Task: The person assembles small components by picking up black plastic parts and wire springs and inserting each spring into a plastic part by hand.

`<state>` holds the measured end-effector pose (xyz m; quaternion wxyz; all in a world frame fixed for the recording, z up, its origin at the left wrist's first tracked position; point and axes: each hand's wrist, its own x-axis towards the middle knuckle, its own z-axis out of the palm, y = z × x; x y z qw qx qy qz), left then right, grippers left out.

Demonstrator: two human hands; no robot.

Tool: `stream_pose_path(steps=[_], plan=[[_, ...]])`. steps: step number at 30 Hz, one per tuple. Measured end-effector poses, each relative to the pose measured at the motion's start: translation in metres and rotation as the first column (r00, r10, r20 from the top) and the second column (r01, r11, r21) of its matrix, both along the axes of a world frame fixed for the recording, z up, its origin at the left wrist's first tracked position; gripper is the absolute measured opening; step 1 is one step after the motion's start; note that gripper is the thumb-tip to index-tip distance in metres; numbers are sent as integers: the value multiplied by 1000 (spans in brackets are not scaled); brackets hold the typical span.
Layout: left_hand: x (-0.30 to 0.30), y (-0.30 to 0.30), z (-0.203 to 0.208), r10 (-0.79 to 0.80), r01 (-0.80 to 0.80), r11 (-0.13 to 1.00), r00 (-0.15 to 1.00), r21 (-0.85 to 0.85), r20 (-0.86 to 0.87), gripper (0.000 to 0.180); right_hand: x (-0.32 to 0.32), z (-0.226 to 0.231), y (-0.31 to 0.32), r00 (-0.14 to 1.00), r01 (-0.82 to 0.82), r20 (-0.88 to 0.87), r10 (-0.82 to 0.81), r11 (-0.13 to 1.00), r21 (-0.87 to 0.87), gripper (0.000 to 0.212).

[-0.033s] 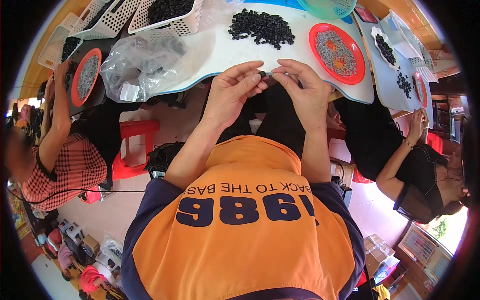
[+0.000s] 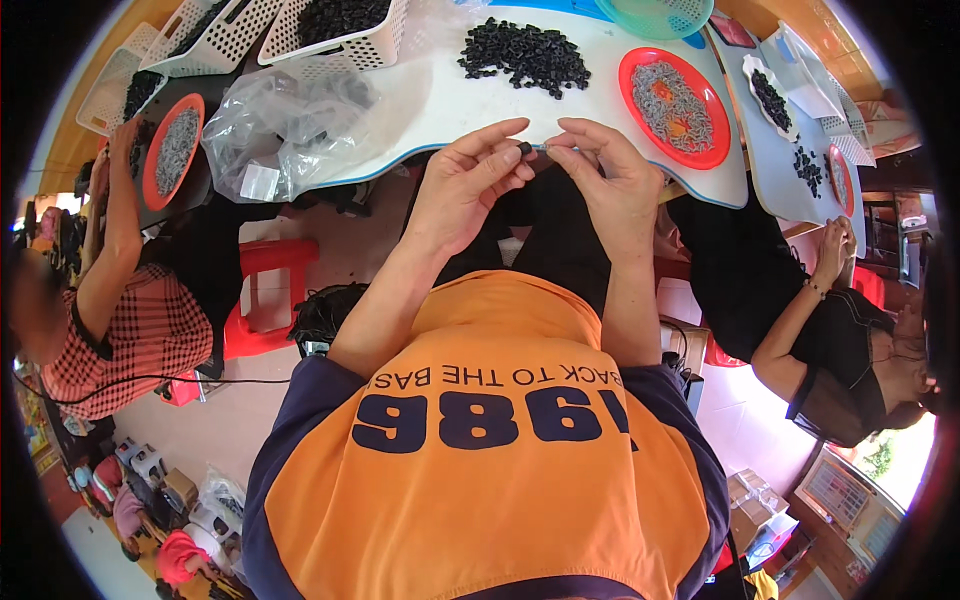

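Just in front of the table's near edge, my left hand (image 2: pixel 465 185) pinches a small black cylindrical piece (image 2: pixel 525 148) between thumb and index finger. Close on its right is my right hand (image 2: pixel 612 185), thumb and index fingertip together on something tiny and greyish, too small to name. The fingertips of both hands almost meet. Beyond them a heap of small black pieces (image 2: pixel 525 55) lies on the white tabletop (image 2: pixel 430 110). To the right, a red plate (image 2: pixel 711 150) holds many thin grey metal-looking pieces (image 2: pixel 672 95).
A crumpled clear plastic bag (image 2: pixel 285 130) lies on the table's left, below a white perforated basket (image 2: pixel 335 50) of black pieces. A green basket (image 2: pixel 660 15) stands at the back. Co-workers sit at the left (image 2: pixel 140 320) and right (image 2: pixel 840 350). A red stool (image 2: pixel 270 300) stands at left.
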<state>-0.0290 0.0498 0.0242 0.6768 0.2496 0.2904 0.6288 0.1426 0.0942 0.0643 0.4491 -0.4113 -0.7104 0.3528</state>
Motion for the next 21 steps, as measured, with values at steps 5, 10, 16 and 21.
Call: stream_pose_path(steps=[5, 10, 16, 21], plan=[[-2, -5, -5, -73, 79, 996, 984, -30, 163, 32, -1, -6, -5, 999, -28, -42, 28, 1000, -4, 27], [-7, -9, -16, -65, 88, 994, 946, -58, 319, 28, -7, -10, -8, 998, -26, -59, 27, 999, 22, 27], [-9, -15, -26, -87, 116, 991, 931, -62, 354, 14, -12, -14, -20, 997, -52, -63, 49, 998, -45, 28], [-12, -25, -26, -45, 84, 991, 946, -107, 322, 13, -19, -11, -39, 1000, 3, 5, -3, 1000, 0, 29]])
